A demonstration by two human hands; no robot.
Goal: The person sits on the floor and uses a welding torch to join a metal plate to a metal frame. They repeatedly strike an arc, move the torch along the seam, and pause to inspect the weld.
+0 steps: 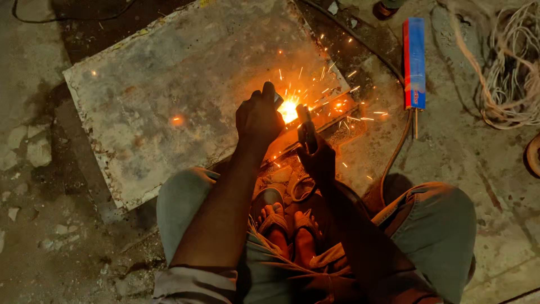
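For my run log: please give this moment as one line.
left hand: holds dark piece | right hand: grips welding holder | sparks: on metal bar

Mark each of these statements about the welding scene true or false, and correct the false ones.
1. Sparks fly between the two hands. True.
2. The right hand grips a dark welding holder. True.
3. The red-and-blue box lies left of the slab. False: it lies to the right of the slab.
4. The left hand rests on the knee. False: it is raised beside the sparks.
5. The person wears closed boots. False: sandals, toes bare.
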